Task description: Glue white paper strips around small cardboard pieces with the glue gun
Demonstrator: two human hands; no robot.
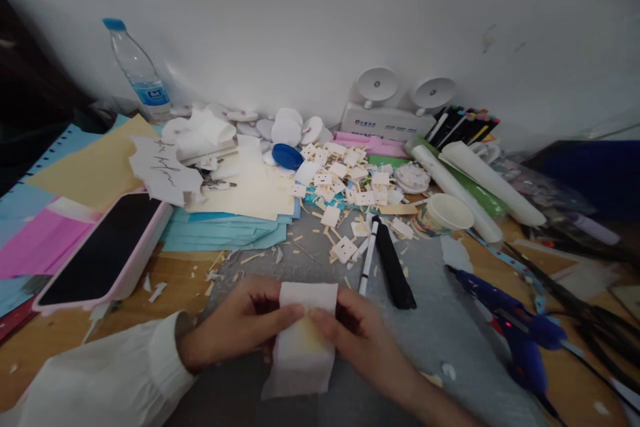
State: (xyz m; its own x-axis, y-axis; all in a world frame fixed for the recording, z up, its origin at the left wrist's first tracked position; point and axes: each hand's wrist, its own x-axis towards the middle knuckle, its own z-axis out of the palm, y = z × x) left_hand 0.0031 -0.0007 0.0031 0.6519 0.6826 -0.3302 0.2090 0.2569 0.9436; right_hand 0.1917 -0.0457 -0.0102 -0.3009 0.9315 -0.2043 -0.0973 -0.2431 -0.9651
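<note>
A strip of thin white tissue-like paper [300, 373] hangs between my two hands above the grey mat [230, 373]. A yellowish patch shows near its middle. My left hand [245, 317] grips its left edge, thumb on the front and fingers curled behind. On the right edge my right hand [357, 330] pinches in the same way. Both thumb tips almost meet at the strip's centre. The fingers behind the paper are partly hidden. Beyond my hands lie a white pen [369, 257] and a black pen-like item [393, 263].
Small paper figures [345, 177] with drawn faces pile up behind the mat. A pink-cased phone [107, 247] lies left, near blue paper sheets [225, 232]. At right are a paper cup [444, 215], a blue glue gun [520, 327] with a red light, and scissors [575, 307]. A bottle [137, 73] stands far left.
</note>
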